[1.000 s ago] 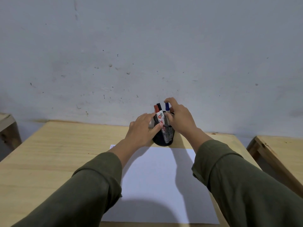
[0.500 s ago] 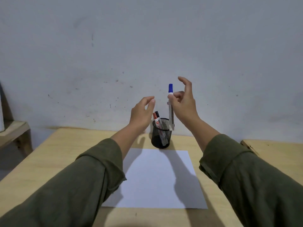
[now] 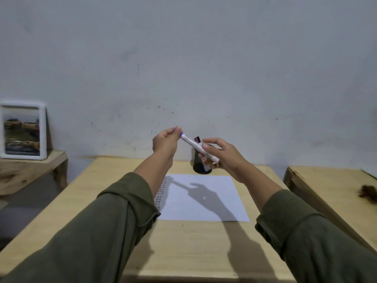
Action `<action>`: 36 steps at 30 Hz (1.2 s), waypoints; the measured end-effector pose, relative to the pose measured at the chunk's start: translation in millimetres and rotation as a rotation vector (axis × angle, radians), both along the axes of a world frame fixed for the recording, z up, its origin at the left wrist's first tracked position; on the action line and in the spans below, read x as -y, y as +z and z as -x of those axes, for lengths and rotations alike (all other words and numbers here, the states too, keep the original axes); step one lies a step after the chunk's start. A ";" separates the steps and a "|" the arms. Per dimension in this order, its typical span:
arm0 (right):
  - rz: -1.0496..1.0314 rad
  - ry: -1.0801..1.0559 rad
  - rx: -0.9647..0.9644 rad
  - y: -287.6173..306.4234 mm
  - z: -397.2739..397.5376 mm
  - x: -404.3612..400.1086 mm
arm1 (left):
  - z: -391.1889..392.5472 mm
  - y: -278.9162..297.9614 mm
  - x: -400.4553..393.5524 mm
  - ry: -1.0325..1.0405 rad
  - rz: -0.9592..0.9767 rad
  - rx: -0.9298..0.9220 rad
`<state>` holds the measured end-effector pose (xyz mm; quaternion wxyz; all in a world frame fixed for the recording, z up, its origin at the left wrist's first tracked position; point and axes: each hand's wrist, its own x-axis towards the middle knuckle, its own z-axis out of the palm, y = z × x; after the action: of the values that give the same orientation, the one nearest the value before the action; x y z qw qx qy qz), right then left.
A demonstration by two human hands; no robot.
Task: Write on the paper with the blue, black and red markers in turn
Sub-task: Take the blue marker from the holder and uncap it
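Note:
I hold the blue marker (image 3: 192,144) tilted in the air above the far end of the white paper (image 3: 204,196). My right hand (image 3: 222,155) grips its white barrel. My left hand (image 3: 166,140) pinches the blue cap end. Behind the marker stands the black mesh pen cup (image 3: 201,163) on the wooden table (image 3: 183,242), just beyond the paper. A dark marker top (image 3: 197,139) pokes out of the cup; the red and black markers are mostly hidden by the blue marker and my right hand.
A white-framed picture (image 3: 22,130) stands on a low wooden shelf (image 3: 28,170) at the left. A second wooden table (image 3: 334,193) sits at the right with a dark brown clump (image 3: 368,193) on it. A grey wall rises behind.
My right hand has tilted the blue marker from upright to slanted and lowered it. My left hand, open before, has closed on the cap end. The view has tipped upward.

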<state>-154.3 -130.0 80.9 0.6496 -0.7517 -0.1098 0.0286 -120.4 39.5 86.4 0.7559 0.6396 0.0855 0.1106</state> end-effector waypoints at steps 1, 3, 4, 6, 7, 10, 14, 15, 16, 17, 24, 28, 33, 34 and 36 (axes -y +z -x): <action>-0.036 0.004 -0.021 -0.9 5.3 0.3 | 3.1 -0.5 -4.6 0.050 0.031 -0.034; -0.162 0.018 -0.043 -1.4 14.3 -2.2 | 10.5 0.1 -10.5 0.090 0.069 -0.078; -0.245 0.022 -0.037 -1.1 19.1 -5.3 | 15.5 1.0 -11.6 0.078 0.080 -0.085; -0.401 0.017 -0.016 -0.6 25.1 -14.1 | 23.7 1.7 -9.5 0.034 0.082 -0.089; -0.454 0.013 -0.007 -0.6 27.1 -19.5 | 28.1 2.5 -6.8 0.009 0.076 -0.086; -0.517 0.002 -0.010 0.9 31.3 -36.5 | 38.9 7.3 2.0 -0.077 0.058 -0.058; -0.699 -0.033 -0.047 5.2 30.3 -47.1 | 46.1 10.0 2.0 -0.261 0.207 0.008; -0.738 -0.043 -0.058 6.5 29.4 -47.2 | 45.7 8.6 0.2 -0.315 0.242 0.042; -0.774 -0.046 -0.072 7.5 28.7 -47.2 | 44.9 7.0 -0.9 -0.361 0.267 0.077; -0.807 -0.044 -0.087 7.9 28.0 -47.2 | 44.4 5.7 -1.3 -0.396 0.293 0.107; -0.923 -0.017 -0.123 4.4 23.2 -54.5 | 37.7 4.5 5.4 -0.378 0.355 0.157; -0.846 -0.011 -0.098 1.8 18.5 -55.7 | 31.9 -0.1 5.2 -0.255 0.304 0.114; -0.781 0.029 -0.038 -5.5 12.3 -58.5 | 27.0 -1.9 1.7 -0.158 0.280 0.020; -0.743 0.041 -0.015 -7.4 11.9 -59.0 | 26.3 -2.7 -1.5 -0.125 0.272 -0.011; -0.677 0.058 0.009 -11.9 12.3 -59.5 | 24.6 -5.0 -10.8 -0.053 0.270 -0.044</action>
<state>-166.6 -70.5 68.9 0.8609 -0.4899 -0.1373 0.0057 -145.0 50.3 81.4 0.8358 0.5363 0.0991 0.0639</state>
